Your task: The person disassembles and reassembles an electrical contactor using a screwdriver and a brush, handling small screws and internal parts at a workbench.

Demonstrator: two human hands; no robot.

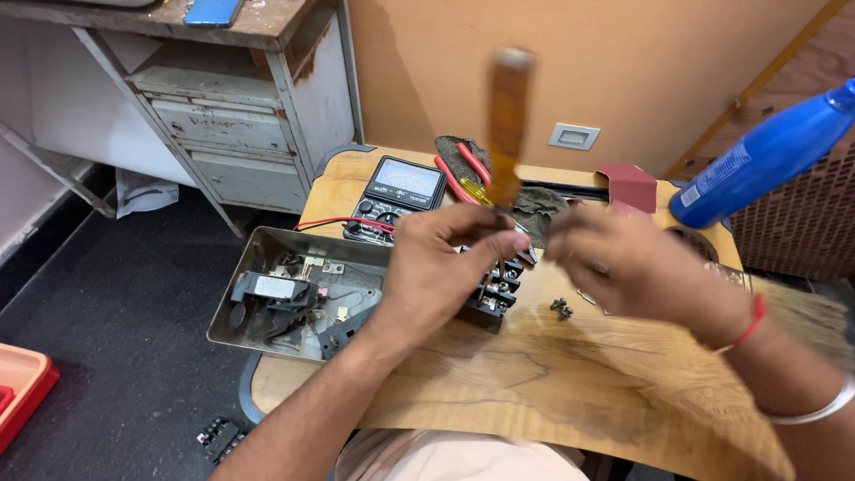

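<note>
My left hand (441,267) rests over a black terminal block (490,298) on the wooden tabletop (570,374), and its fingers close around the lower shaft of a screwdriver. The screwdriver's amber handle (509,116) stands upright and blurred above the block. To the right of the shaft, my right hand (623,263) is blurred, fingers loosely bent, a little apart from it and holding nothing. Two small dark screws (561,309) lie on the wood just below that hand.
An open grey metal box (267,240) with switch parts sits at the table's left edge. Behind are an analogue multimeter (398,191), red-handled pliers (470,163) on a dark cloth (539,203), and a blue bottle (757,160) at right. A drawer cabinet (240,134) stands far left.
</note>
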